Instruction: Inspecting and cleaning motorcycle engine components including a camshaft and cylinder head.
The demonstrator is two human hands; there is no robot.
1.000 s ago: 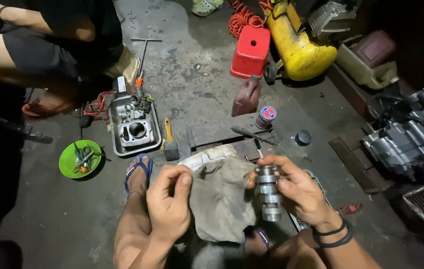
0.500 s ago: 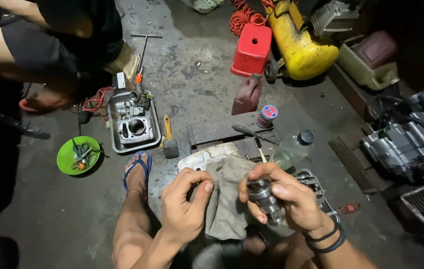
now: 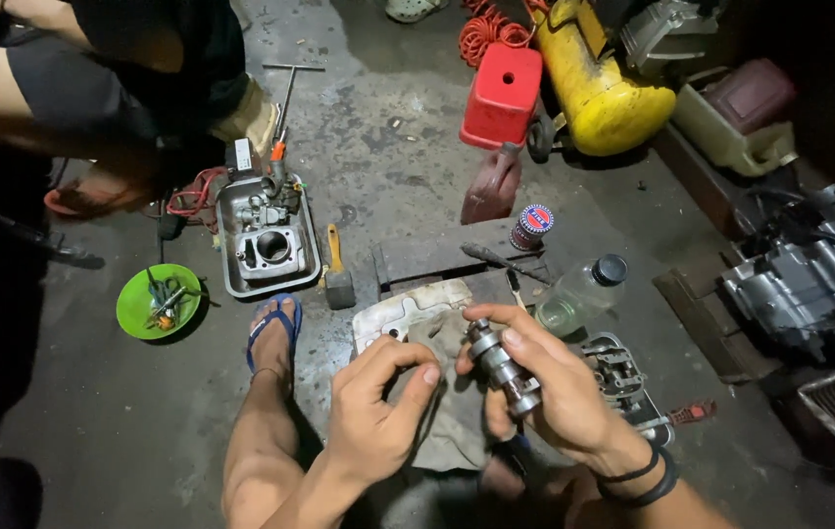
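My right hand grips a grey metal camshaft, holding it tilted over a dirty cloth on the floor. My left hand is just left of it, fingers curled, thumb and forefinger pinched close to the cloth; whether it holds the cloth I cannot tell. A metal engine part lies under my right wrist. My foot in a blue sandal rests to the left.
A metal tray holds a cylinder block and small parts. A green bowl with tools sits left. A clear bottle, small can, red stool, yellow compressor tank and engine lie around. Another person squats top left.
My right hand has tilted the camshaft from upright to slanted and brought it lower, over the cloth. My left hand moved closer to it.
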